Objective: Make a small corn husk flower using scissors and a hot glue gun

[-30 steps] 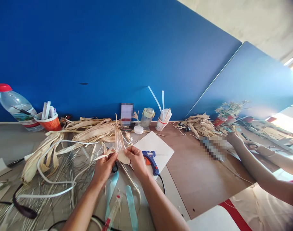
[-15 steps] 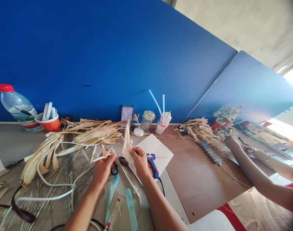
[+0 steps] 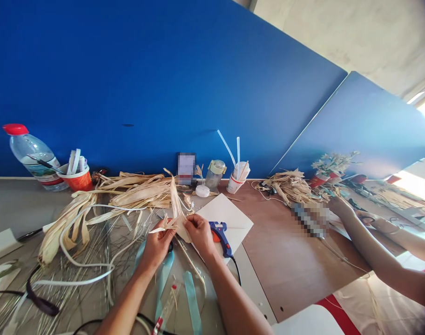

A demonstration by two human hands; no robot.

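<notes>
My left hand (image 3: 157, 245) and my right hand (image 3: 199, 233) meet over the table, both pinched on a dried corn husk piece (image 3: 176, 211). Its pale strip stands up from between my fingers, and a small pointed husk bundle (image 3: 164, 224) sticks out to the left above my left thumb. A blue hot glue gun (image 3: 219, 236) lies just right of my right hand on a white sheet (image 3: 229, 215). Light blue ribbons (image 3: 190, 298) lie on the table under my forearms.
A heap of corn husks (image 3: 135, 193) and white cord (image 3: 76, 265) spread at left. A water bottle (image 3: 32, 156), an orange cup (image 3: 76, 179), a jar (image 3: 215, 173) and a cup of glue sticks (image 3: 236, 179) line the blue wall. Another person's arm (image 3: 373, 253) works at right.
My hands parted half a second ago, the right one lifting the husk strip away; now they are back together on the husk, the strip leaning left.
</notes>
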